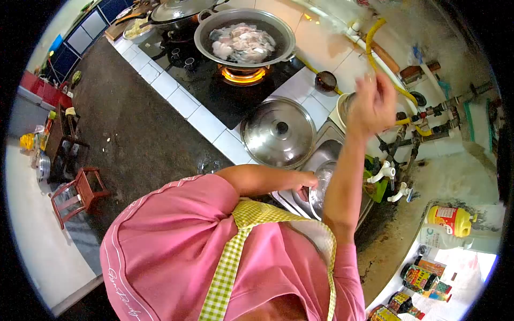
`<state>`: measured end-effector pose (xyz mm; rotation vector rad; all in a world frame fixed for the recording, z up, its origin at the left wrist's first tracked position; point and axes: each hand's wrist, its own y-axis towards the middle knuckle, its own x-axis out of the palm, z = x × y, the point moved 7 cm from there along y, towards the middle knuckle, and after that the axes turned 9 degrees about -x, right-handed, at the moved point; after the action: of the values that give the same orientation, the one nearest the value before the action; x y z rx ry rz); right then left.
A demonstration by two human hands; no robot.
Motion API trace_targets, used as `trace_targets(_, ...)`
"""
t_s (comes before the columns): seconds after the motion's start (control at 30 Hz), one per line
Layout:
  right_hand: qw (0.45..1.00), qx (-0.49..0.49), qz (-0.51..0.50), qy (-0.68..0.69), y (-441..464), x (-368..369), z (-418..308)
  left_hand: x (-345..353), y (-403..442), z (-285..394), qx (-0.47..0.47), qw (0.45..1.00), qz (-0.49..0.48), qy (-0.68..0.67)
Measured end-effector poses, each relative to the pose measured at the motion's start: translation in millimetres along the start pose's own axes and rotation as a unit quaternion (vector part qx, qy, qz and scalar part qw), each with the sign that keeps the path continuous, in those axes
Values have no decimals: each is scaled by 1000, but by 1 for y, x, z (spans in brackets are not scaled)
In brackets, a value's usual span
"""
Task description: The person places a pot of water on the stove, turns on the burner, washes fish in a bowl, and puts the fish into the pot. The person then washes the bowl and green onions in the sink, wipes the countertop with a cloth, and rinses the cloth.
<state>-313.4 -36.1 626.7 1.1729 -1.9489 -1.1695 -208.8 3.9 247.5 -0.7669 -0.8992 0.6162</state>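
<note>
My left hand [306, 183] is closed on the rim of a shiny metal bowl [320, 193] over the sink [332, 151]; my right forearm hides part of the bowl. Raised beyond the sink is my right hand [373, 104], its fingers bent and blurred by motion. I cannot make out anything in them. Partly behind that hand stands a pale round container [341, 111]. A metal lid [279, 131] with a black knob lies beside the sink, left of the bowl.
A wide pan [201, 45] of pale meat pieces in liquid sits over a lit burner [243, 75]. Behind it is a lidded wok [176, 21]. White taps [384, 172] and a yellow hose [373, 43] line the wall. Sauce bottles [420, 277] stand at right; a wooden stool [81, 193] at left.
</note>
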Motion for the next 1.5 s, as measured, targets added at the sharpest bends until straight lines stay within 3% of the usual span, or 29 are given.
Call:
trace_targets(0.03,998,-37,-21,55,12,42,0,-4,0,0,9,1000,17,-14)
trace_targets(0.1,955,-61,-276,-89,8,131,13,-13,10,-6,11,1000,5,1)
trace_targets(0.17,886,-57,-395,-237,-24,152,40,-26,73,-10,48,993,-98,-51)
trace_targets(0.2,892,-10,-392,-226,-37,141,43,-37,112,-11,79,983,-151,-73)
trace_targets(0.33,911,154,-335,-183,-113,34,54,-19,-32,15,21,998,-43,-34)
trace_targets(0.37,912,197,-296,-205,-133,-26,60,-1,-38,12,-4,1000,-21,1)
trace_targets(0.5,905,215,-244,-275,-192,-149,73,-11,-8,4,-50,997,55,16)
trace_targets(0.53,888,235,-240,-313,-201,-180,84,-20,6,3,-85,993,83,-19)
trace_targets(0.63,827,313,-219,-412,-231,-276,135,-7,6,16,-74,990,121,-8)
trace_targets(0.77,805,325,-197,-455,-214,-354,186,4,37,28,-80,987,141,-19)
trace_targets(0.83,760,409,-136,-486,-214,-386,237,9,45,29,-101,988,109,-37)
trace_targets(0.87,834,293,-74,-461,-197,-395,248,10,46,33,-92,987,130,-10)
trace_targets(0.93,916,216,-13,-338,-204,-426,342,18,39,39,-83,983,162,27)
trace_targets(1.0,766,272,-208,-544,-153,-409,317,8,51,37,-79,983,160,41)
trace_targets(1.03,772,272,-202,-538,-147,-411,327,7,50,37,-80,980,178,43)
trace_targets(1.1,702,413,-289,-503,-157,-421,361,11,42,44,-79,959,257,86)
trace_targets(1.17,725,518,-210,-403,-141,-420,327,15,45,45,-74,964,237,93)
trace_targets(1.23,697,439,-323,-466,-159,-418,351,22,39,55,-18,954,277,110)
trace_targets(1.27,704,379,-311,-513,-160,-421,358,30,40,59,-40,961,244,124)
trace_targets(1.3,704,381,-305,-515,-168,-424,371,29,43,62,-39,960,244,131)
trace_targets(1.37,795,219,-141,-548,-159,-436,368,17,53,56,-32,950,280,135)
trace_targets(1.43,805,202,61,-554,-131,-452,309,2,75,46,-55,960,257,101)
trace_targets(1.47,801,219,52,-555,-130,-450,286,-1,83,40,-70,967,237,66)
trace_targets(1.5,845,254,100,-460,-137,-451,267,15,78,41,-90,969,229,23)
